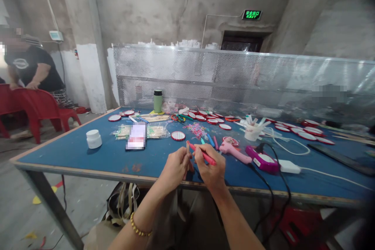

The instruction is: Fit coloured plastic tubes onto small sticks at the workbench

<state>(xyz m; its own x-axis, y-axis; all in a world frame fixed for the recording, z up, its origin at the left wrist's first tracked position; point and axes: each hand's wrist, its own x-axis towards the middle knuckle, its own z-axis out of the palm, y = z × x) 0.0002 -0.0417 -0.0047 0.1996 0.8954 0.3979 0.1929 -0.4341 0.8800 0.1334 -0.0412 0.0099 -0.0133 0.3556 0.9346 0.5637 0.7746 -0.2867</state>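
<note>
Evidently, your right hand [212, 166] is closed in a writing grip around a slim red plastic marker pen [209, 159], while your left hand [174, 166] pinches a flat, pale wooden stick [188, 149]. The stick stands roughly upright from your left fingers; the marker slants across, its tip up and left, beside the stick's upper end. Contact between them cannot be confirmed. Your right hand is the nearer to the pink, gun-shaped plastic tool [236, 153], taken as landmark; marker and stick both lie to its left. That tool is the closest obstruction on the marker's blunt-end side. Just right of it sits a glossy purple power block [262, 160]; beyond it, a white cup of pens [252, 133]; farther left, a round red-rimmed disc [178, 136] and, well apart, a squat white lidded jar [93, 139].
</note>
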